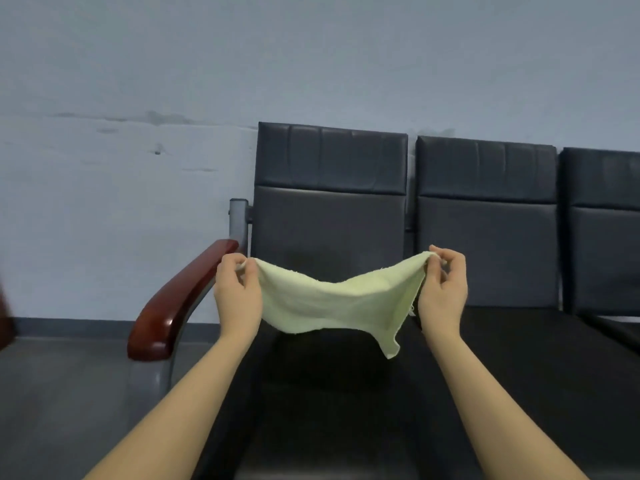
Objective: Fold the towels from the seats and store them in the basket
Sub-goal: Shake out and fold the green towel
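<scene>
- A small pale yellow-green terry towel [332, 306] is hanging in the air between the person's two hands, stretched out above the seat of the leftmost black padded chair [329, 230].
- The left hand [237, 292] is pinching the towel's upper corner at the nine o'clock end, with thumb and fingertips curled over the cloth edge.
- The right hand [443, 292] is pinching the opposite upper corner at the three o'clock end, thumb and forefinger closed on the fabric, the other fingers curling loosely behind.
- The top edge of the towel is sagging in the middle, and a loose lower corner is drooping toward five o'clock, not touching the seat as far as I can tell.
- Both bare forearms are reaching in from the six o'clock side, one on either side of the chair seat.
- A glossy reddish-brown wooden armrest [173, 306] on a grey metal post [239, 220] is standing just beside the left hand, toward nine o'clock.
- A second black padded chair [488, 220] is sitting at three o'clock of the first, with part of a third black chair [606, 220] showing at the frame's edge.
- A scuffed pale grey wall [138, 98] is running behind the row at twelve o'clock, and a grey floor [62, 393] is showing at eight o'clock.
</scene>
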The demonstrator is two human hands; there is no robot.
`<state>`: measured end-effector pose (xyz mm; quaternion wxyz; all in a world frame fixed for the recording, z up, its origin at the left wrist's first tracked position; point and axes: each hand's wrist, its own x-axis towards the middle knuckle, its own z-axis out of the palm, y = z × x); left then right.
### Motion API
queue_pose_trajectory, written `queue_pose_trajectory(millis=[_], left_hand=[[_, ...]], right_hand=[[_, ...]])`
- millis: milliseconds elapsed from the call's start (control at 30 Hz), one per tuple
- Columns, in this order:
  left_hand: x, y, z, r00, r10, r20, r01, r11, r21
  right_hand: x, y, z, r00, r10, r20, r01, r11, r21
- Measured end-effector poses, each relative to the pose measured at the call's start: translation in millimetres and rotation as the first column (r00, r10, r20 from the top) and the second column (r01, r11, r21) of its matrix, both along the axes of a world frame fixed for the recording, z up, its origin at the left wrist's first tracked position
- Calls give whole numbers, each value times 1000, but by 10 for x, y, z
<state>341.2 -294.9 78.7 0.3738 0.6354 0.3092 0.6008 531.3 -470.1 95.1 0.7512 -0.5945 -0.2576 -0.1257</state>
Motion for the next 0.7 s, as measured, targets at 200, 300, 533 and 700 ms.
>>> queue_pose_trajectory(millis=[200,300,533,700], left_hand=[[-311,-252,-581,944,183,-276,-171,983,65],[-428,-330,-777,858,263,-441,-227,965,134],[-323,-265,-1064,498,211,-841,52,961,272],[11,-81,-1110,372,180,-910,199,942,268]], right_hand=[[-275,-350,-686,998,-57,8,57,984,-171],[-297,-436,-896,994,-106,3,102,946,-309],[-278,-400,-1171,994,-98,56,113,810,-575],[0,-152,-1318,996,-84,38,85,683,-726]])
